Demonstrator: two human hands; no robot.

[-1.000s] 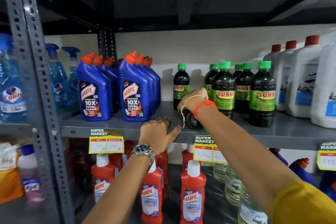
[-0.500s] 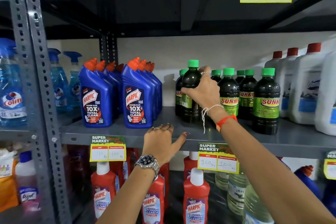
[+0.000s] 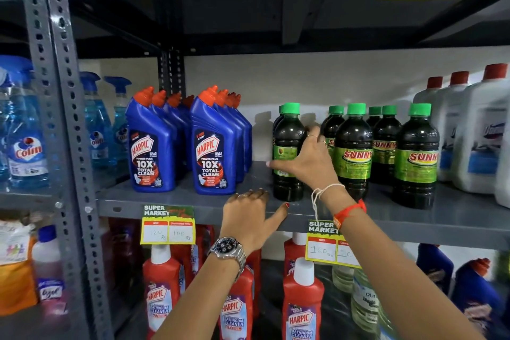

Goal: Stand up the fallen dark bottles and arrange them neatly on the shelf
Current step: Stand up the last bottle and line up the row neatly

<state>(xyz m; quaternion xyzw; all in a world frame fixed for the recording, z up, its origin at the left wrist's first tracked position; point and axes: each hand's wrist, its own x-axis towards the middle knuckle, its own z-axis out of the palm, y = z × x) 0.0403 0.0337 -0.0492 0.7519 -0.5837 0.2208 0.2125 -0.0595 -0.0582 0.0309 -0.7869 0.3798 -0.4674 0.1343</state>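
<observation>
A dark bottle (image 3: 285,132) with a green cap stands upright on the grey shelf (image 3: 193,201), at the left end of the dark-bottle group, with another one just behind it. My right hand (image 3: 306,160) wraps its right side, thumb across the green label. Several more dark Sunny bottles (image 3: 354,152) stand upright to the right. My left hand (image 3: 254,218), with a watch on the wrist, rests flat on the shelf's front edge and holds nothing.
Blue Harpic bottles (image 3: 212,146) stand in two rows left of the dark bottles. White jugs (image 3: 480,132) with red caps fill the right end. Blue spray bottles (image 3: 24,132) sit beyond the upright post. Red Harpic bottles (image 3: 302,301) line the lower shelf.
My right hand lifted a lying dark bottle off the shelf, turned it upright and set it down at the left of the group. My left hand stayed on the shelf edge.
</observation>
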